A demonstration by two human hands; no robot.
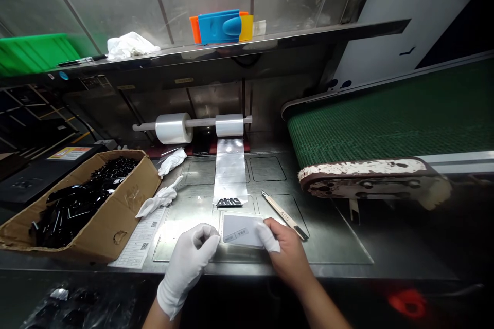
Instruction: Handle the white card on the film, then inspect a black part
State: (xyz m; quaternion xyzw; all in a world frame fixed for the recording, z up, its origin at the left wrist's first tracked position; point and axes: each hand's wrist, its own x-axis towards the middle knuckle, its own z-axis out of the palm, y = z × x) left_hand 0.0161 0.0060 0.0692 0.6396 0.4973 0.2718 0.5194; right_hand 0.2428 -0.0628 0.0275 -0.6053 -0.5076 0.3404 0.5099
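A thin, grey rectangular panel [241, 231] with a clear border and a small printed label is held low over the front of the work mat. My right hand [287, 249], bare except for a white cover on the thumb, grips its right side with the thumb on top. In a white glove, my left hand [189, 262] pinches at the panel's lower left edge. Just beyond the panel, a strip of clear film [230, 169] runs down from a narrow roll [229, 125] and ends at a dark block [229, 202]. A utility knife [285, 215] lies right of the panel.
At left stands a cardboard box [127, 221] full of glossy black parts, beside printed sheets [135, 236] and a crumpled white glove [162, 198]. A wider film roll [173, 128] shares the rod. A green conveyor belt [386, 118] juts in at right. Overhead runs a metal shelf [285, 41].
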